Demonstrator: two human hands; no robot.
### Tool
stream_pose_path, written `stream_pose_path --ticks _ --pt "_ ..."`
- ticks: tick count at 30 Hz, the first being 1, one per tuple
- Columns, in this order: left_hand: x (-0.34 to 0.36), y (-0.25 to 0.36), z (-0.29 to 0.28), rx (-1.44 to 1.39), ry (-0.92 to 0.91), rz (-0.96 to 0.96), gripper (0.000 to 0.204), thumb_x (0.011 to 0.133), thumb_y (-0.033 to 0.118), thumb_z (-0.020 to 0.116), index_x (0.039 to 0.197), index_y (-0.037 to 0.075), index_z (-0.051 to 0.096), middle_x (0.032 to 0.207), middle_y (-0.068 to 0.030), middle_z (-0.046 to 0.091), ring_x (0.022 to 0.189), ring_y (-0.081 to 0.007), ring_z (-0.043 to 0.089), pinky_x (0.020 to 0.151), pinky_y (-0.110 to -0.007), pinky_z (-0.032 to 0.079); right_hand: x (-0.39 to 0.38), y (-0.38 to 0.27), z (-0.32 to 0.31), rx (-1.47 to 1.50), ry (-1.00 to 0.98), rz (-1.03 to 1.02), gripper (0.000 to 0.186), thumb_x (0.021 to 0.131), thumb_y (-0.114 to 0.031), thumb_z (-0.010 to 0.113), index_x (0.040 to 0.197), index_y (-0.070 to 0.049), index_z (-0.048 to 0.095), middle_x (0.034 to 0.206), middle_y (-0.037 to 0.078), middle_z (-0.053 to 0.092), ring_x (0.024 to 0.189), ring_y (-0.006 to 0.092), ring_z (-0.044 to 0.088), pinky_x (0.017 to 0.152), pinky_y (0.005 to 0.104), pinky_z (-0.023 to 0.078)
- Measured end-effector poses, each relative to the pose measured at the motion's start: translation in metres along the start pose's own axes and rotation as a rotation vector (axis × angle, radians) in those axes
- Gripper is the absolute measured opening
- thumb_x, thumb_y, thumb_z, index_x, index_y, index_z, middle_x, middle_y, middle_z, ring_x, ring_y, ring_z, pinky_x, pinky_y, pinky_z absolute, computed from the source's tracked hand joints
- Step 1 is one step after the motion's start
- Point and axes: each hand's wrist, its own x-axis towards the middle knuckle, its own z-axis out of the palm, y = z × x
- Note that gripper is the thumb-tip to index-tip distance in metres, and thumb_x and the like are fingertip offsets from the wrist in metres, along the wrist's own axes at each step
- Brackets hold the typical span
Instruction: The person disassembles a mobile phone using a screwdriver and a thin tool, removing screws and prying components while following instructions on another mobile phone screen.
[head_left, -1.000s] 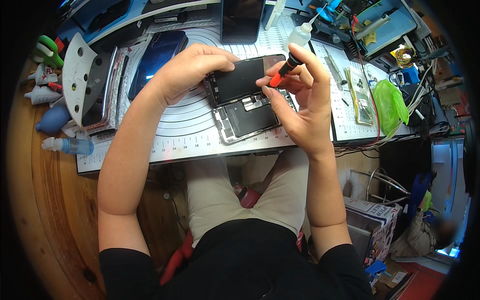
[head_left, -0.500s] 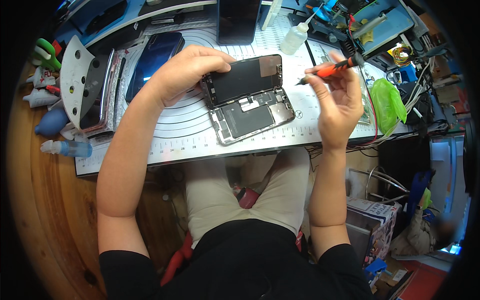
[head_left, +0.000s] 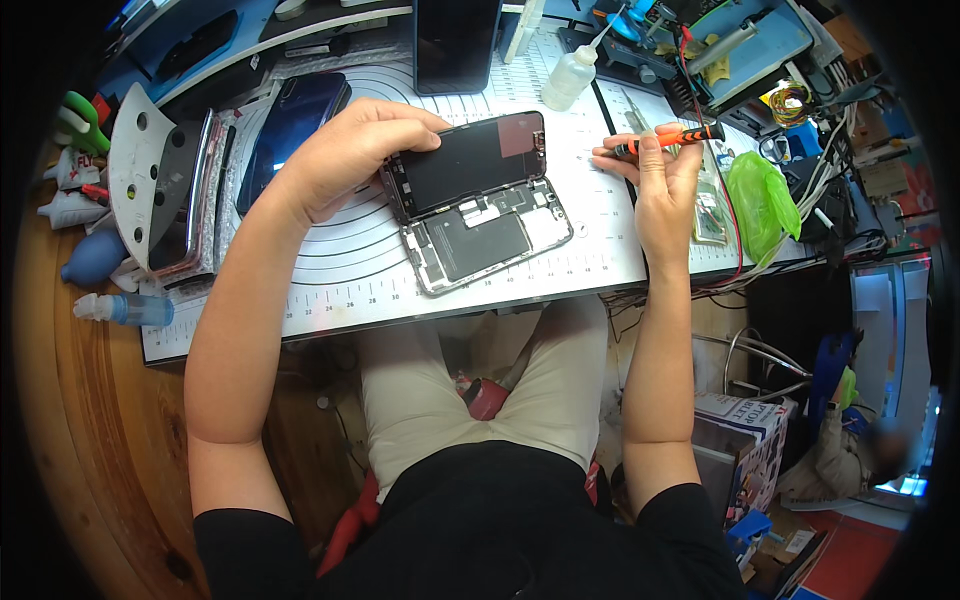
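Opened black-and-silver smartphone (head_left: pixel 480 203) lies on the white, line-printed worktop (head_left: pixel 610 250), long axis rising rightward, its raised half pinched by your nearer left hand's (head_left: pixel 365 150) fingers, well left of your right hand's (head_left: pixel 662 195) fingers, closed around an orange-and-black screwdriver (head_left: pixel 677 136).

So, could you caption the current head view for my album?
Left hand gripping an opened black smartphone on a white printed mat, right hand holding an orange-and-black screwdriver.

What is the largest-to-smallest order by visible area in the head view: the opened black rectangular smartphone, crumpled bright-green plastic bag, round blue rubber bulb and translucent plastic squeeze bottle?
1. Opened smartphone
2. Green bag
3. Blue bulb and squeeze bottle: too alike to rank
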Motion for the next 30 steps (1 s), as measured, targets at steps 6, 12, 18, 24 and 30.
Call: stream_pose_path --ticks 6,12,18,24,30 --pt "0.000 0.000 0.001 0.019 0.007 0.004 0.037 0.091 0.015 0.061 0.117 -0.008 0.072 0.092 -0.0133 0.075 0.072 -0.0139 0.071 0.064 -0.025 0.059 -0.003 -0.003 0.000 0.038 0.042 0.041 0.014 0.112 -0.014 0.044 0.116 -0.004 0.036 0.101 0.021 0.067 0.088 0.0291 0.074 0.080 0.0392 0.065" --pt "0.001 0.000 0.000 0.014 -0.002 0.000 0.037 0.091 0.015 0.061 0.117 -0.009 0.072 0.091 -0.0137 0.075 0.072 -0.0142 0.072 0.063 -0.026 0.059 -0.004 -0.007 -0.001 0.018 0.081 0.044 0.016 0.112 -0.017 0.044 0.117 -0.003 0.036 0.101 0.022 0.068 0.089 0.0318 0.075 0.077 0.0384 0.065" --pt "0.001 0.000 0.001 0.027 0.012 -0.006 0.036 0.091 0.015 0.061 0.116 -0.008 0.072 0.090 -0.0133 0.074 0.070 -0.0141 0.071 0.061 -0.025 0.059 -0.004 -0.005 -0.004 -0.021 0.066 -0.008 0.018 0.111 -0.016 0.047 0.119 -0.003 0.038 0.102 0.020 0.068 0.092 0.0289 0.074 0.080 0.0364 0.062" --pt "0.004 -0.003 -0.004 0.030 -0.018 -0.008 0.036 0.091 0.015 0.061 0.117 -0.007 0.072 0.091 -0.0131 0.075 0.071 -0.0142 0.071 0.062 -0.026 0.059 -0.012 -0.008 0.005 -0.130 0.073 -0.212 0.047 0.104 -0.002 0.058 0.144 -0.001 0.033 0.101 0.015 0.067 0.092 0.0213 0.070 0.088 0.0349 0.057" --pt "0.002 -0.002 -0.004 0.023 -0.025 0.001 0.034 0.091 0.014 0.061 0.116 -0.007 0.073 0.093 -0.0123 0.075 0.075 -0.0137 0.071 0.066 -0.025 0.058 -0.037 -0.024 0.036 0.045 -0.024 -0.306 0.083 0.097 0.010 0.062 0.160 -0.007 0.010 0.102 0.017 0.067 0.088 0.0220 0.071 0.086 0.0350 0.060"
